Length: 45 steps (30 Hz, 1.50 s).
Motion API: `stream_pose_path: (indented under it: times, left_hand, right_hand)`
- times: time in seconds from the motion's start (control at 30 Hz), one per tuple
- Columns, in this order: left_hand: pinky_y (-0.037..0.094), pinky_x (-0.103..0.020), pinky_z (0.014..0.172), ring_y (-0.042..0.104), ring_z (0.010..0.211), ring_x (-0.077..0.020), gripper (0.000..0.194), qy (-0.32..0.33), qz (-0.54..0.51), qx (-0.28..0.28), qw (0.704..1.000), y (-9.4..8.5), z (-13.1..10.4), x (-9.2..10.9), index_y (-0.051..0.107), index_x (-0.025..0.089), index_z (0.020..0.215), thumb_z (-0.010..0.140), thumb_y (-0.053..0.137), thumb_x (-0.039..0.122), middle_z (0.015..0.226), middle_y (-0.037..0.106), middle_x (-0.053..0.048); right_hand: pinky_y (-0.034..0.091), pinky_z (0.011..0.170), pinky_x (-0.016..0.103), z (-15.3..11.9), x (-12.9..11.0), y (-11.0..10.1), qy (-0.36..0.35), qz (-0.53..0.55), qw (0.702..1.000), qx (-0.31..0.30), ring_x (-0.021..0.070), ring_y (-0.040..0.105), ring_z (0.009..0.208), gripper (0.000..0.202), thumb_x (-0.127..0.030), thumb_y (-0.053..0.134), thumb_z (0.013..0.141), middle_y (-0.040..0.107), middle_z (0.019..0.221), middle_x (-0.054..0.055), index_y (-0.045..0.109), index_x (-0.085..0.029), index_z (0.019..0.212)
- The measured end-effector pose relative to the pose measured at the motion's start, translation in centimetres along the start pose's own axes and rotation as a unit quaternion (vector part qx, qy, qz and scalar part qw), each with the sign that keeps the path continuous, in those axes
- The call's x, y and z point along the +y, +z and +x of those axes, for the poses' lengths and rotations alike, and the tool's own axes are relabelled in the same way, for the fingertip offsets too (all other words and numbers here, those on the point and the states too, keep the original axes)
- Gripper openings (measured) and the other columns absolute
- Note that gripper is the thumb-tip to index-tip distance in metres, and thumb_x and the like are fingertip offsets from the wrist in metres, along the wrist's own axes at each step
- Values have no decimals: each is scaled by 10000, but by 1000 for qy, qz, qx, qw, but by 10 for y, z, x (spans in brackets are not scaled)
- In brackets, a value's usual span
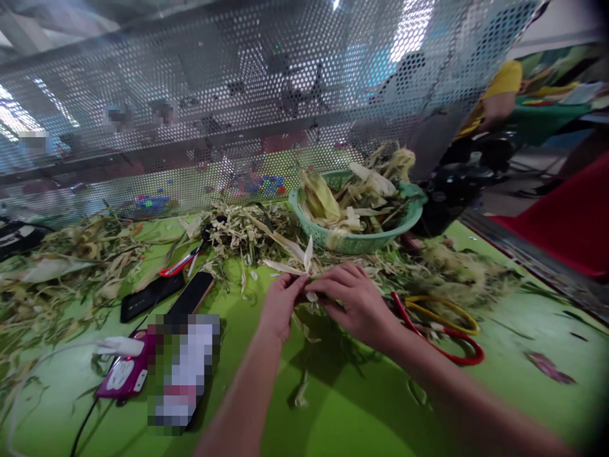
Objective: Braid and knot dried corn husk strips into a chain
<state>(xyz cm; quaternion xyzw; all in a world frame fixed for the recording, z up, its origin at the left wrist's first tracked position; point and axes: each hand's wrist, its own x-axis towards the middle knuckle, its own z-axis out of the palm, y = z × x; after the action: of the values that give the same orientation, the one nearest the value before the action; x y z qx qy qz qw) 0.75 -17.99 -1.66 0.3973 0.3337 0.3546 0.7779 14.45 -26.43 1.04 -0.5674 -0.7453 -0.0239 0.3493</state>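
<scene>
Now left hand (280, 301) and right hand (354, 298) pinch a husk (309, 255)!
Fingertips close on its base above the tabletop (371, 412), short of the far edge; pale, slim strips splay outward.

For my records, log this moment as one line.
left hand: pinching husk | right hand: at same husk | basket: beyond hands | scissors: right of hands
</scene>
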Motion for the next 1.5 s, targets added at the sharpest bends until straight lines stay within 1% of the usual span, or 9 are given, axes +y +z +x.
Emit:
stream_pose_path:
  times: [0.17,0.27,0.5,0.67,0.8,0.93,1.27,1.37,1.5]
  left_hand:
    - [428,-215,618,552,639,-96,336,-8,15,21,1000,2,0,-5,672,112,787,613,797,370,709,645,-17]
    - [432,-216,627,552,647,-99,329,-4,-6,11,1000,4,1,-7,683,119,831,630,789,357,708,642,-11]
    - [447,-244,643,589,683,-135,367,-13,-23,22,999,3,1,-9,697,137,877,606,800,362,800,683,-54]
    - [459,-235,685,605,742,-137,320,-2,-33,2,999,3,0,-9,691,149,900,657,774,340,845,688,-59]
    - [463,-232,653,591,678,-122,343,-18,-7,5,1000,7,-6,0,691,139,877,630,792,355,811,681,-55]
    - [402,-198,537,522,546,-77,334,-19,11,-9,1000,9,-8,6,683,124,817,614,799,363,685,628,-16]
    - [393,-212,549,508,520,-69,299,-5,34,-27,999,5,-9,8,688,131,753,597,804,358,666,622,-5]
    - [395,-206,537,504,508,-63,301,-10,26,-34,999,5,-10,8,691,125,758,594,808,349,662,623,-5]
    - [447,-220,568,558,539,-82,337,-26,-4,-22,999,3,-6,6,683,131,801,579,820,344,722,657,-27]
  right_hand:
    - [344,784,367,-3,-5,5,-12,-16,1000,-3,197,529,838,123,-223,567,889,683,871,37,684,-251,918]
    - [345,795,364,-4,-8,6,-20,-12,1000,-17,187,532,832,114,-193,551,891,677,850,26,654,-228,858]
    - [383,783,352,-4,-11,2,27,-14,1000,0,202,538,888,142,-181,570,866,659,951,29,615,-241,987]
    - [434,822,347,-4,-9,4,40,14,999,19,205,564,945,183,-162,582,842,644,997,44,611,-246,1003]
    - [492,772,298,-5,-3,4,104,96,987,72,197,587,979,256,-124,525,848,615,1108,82,580,-226,1075]
    - [493,687,273,-5,6,5,169,123,976,66,168,616,781,204,-178,536,858,661,997,48,601,-223,1045]
    - [470,680,282,-2,14,8,156,152,974,54,165,601,725,50,-214,587,853,648,786,18,631,-200,831]
    - [475,667,285,-1,15,9,157,149,975,54,167,606,707,57,-228,590,852,652,774,17,631,-199,825]
    - [486,712,310,-1,13,5,132,101,983,75,188,616,792,91,-209,557,875,661,847,43,648,-207,882]
